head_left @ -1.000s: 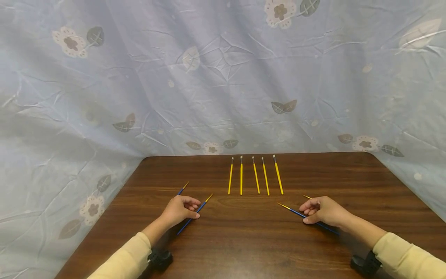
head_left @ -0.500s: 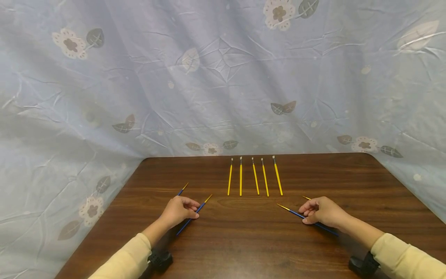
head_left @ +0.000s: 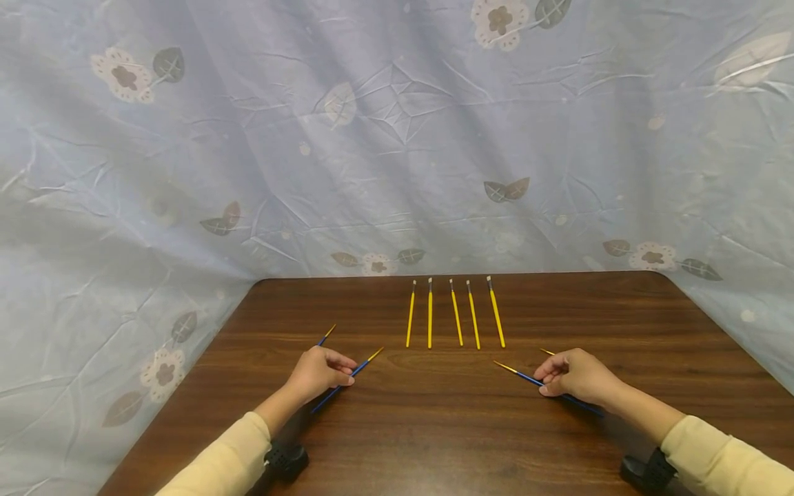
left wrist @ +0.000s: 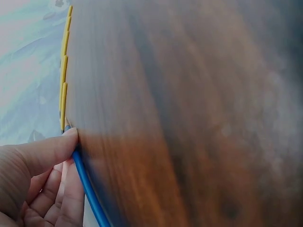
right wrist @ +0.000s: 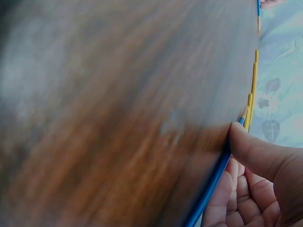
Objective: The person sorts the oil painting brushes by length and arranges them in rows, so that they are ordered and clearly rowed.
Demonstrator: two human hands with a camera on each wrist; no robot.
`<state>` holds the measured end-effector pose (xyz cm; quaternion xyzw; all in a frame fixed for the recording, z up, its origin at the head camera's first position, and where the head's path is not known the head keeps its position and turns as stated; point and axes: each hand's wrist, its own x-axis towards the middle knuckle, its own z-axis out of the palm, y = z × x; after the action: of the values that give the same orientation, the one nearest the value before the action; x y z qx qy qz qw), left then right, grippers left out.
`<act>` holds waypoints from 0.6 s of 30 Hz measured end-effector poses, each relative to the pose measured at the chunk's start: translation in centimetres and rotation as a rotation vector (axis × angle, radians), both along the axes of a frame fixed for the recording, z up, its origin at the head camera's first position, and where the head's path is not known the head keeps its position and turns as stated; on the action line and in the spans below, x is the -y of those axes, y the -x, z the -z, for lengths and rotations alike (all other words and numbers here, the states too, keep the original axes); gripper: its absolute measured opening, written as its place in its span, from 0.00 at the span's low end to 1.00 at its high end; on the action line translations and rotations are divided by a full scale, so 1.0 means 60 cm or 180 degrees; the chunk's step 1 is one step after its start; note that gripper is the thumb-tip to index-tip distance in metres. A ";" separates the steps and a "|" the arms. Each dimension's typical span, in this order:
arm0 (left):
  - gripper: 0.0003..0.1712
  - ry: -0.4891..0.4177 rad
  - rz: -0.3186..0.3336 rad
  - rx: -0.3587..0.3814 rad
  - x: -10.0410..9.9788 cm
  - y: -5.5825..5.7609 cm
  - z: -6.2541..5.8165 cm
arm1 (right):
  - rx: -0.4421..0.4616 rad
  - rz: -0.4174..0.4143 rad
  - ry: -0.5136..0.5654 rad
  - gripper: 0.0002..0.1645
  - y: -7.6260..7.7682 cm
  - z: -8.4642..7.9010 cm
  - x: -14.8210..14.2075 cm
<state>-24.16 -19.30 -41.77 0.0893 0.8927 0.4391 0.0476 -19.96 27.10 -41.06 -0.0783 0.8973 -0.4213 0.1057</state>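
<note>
My left hand (head_left: 321, 370) pinches a blue paintbrush (head_left: 329, 397) between thumb and fingers, its yellow tip aimed up and to the right. In the left wrist view the blue handle (left wrist: 90, 189) runs down from under the thumb. On the other side, my right hand (head_left: 577, 375) pinches a second blue paintbrush (head_left: 526, 377), tip pointing up and left; its handle (right wrist: 210, 187) shows in the right wrist view. Beyond the left hand lies another blue brush (head_left: 327, 334), partly hidden by it. A further brush tip (head_left: 547, 351) peeks out behind the right hand.
Several yellow paintbrushes (head_left: 430, 317) lie in a row near the far edge of the brown wooden table (head_left: 434, 427), bristles away from me. A floral cloth (head_left: 397, 172) hangs behind and at the sides.
The brush in my left hand has turned slightly, its tip shifting right and its handle end rising a little. The right hand and the yellow brushes stay as they were.
</note>
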 end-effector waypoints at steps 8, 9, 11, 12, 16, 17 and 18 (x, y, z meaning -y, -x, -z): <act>0.09 0.0025 -0.0077 0.0144 0.002 -0.002 -0.004 | -0.0056 -0.0045 -0.0002 0.10 0.005 0.004 0.003; 0.09 -0.0001 -0.0068 0.0183 0.002 -0.002 -0.005 | -0.0046 -0.0047 0.0014 0.10 0.006 0.004 0.003; 0.09 -0.0066 -0.0019 0.0264 0.002 -0.002 -0.008 | -0.0007 -0.0032 0.0045 0.09 0.008 0.002 0.002; 0.10 -0.0118 0.0012 0.0303 0.002 -0.001 -0.011 | 0.0020 -0.0018 0.0062 0.10 0.009 0.001 0.001; 0.11 -0.0305 0.0141 0.0451 0.002 0.001 -0.022 | 0.0128 0.0022 0.0114 0.11 0.010 -0.003 -0.007; 0.12 -0.0352 0.0158 0.0491 0.001 0.001 -0.025 | 0.0152 0.0023 0.0127 0.12 0.010 -0.005 -0.008; 0.12 -0.0388 0.0176 0.0525 0.000 0.002 -0.027 | 0.0178 0.0021 0.0158 0.12 0.010 -0.007 -0.009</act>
<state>-24.25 -19.32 -40.14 0.0801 0.8546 0.4971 0.1275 -20.55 27.63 -40.63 -0.0661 0.8836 -0.4458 0.1275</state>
